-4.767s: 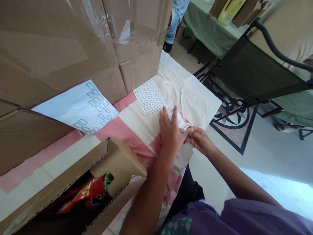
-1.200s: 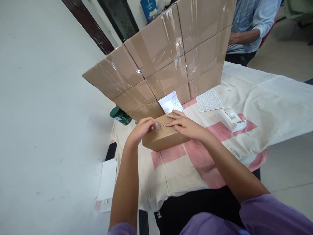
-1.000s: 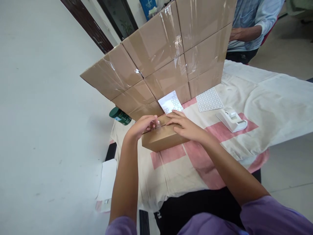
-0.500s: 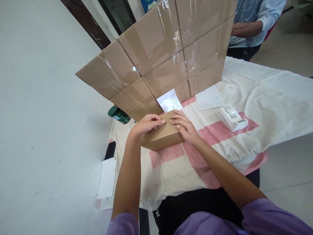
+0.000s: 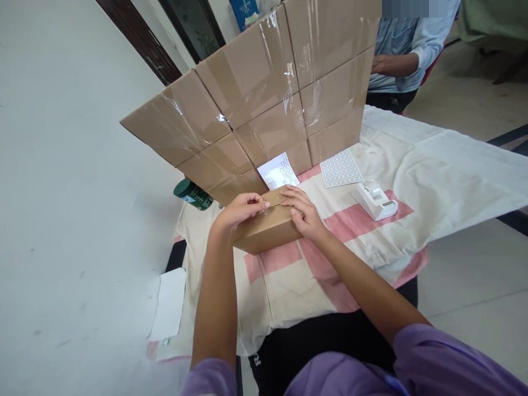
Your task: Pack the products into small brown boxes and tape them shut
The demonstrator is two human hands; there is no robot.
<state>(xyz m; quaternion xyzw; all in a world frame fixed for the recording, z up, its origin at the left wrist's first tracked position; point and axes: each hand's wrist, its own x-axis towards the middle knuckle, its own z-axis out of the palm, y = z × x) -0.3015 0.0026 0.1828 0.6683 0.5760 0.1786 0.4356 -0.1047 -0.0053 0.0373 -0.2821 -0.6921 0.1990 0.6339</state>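
Note:
A closed brown cardboard box (image 5: pixel 268 236) lies on the cloth-covered table in front of me. Over its top left side, my left hand (image 5: pixel 244 210) has thumb and forefinger pinched together near the seam. What the pinch holds, if anything, is too small to make out. On the right part of the box lid rests my right hand (image 5: pixel 304 212), its fingers stretched out across the surface and its thumb by the near edge. A white tape dispenser (image 5: pixel 374 201) stands on the cloth to the right of the box.
A tall cardboard panel (image 5: pixel 264 124) stands behind the box. At its foot are a printed white sheet (image 5: pixel 276 169) and a sheet of outlined labels (image 5: pixel 341 168). A green jar (image 5: pixel 193 194) is at left. Another person (image 5: pixel 402 60) sits beyond the panel.
The view has shifted a little, so everything sits slightly further left. Both hands stay on the box in nearly the same pose.

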